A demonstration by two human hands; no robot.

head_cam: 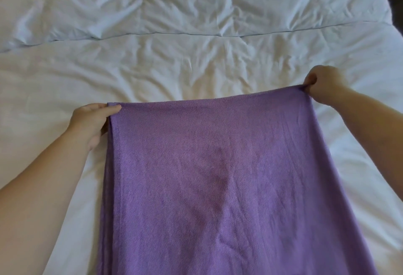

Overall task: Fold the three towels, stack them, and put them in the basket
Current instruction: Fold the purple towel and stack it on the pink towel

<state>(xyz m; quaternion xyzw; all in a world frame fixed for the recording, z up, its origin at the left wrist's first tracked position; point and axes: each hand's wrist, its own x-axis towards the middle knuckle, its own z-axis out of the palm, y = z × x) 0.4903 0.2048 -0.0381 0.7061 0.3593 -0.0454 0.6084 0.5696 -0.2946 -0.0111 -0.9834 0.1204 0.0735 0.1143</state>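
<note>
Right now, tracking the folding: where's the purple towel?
Head view, lower centre: the purple towel lies over the white bed, far corners held by left hand and right hand.

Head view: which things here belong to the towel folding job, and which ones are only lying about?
Belong to the job: purple towel; left hand, gripping its far left corner; right hand, pinching its far right corner.
Only lying about: white bed sheet under the towel; pale blue bedding behind it.
</note>
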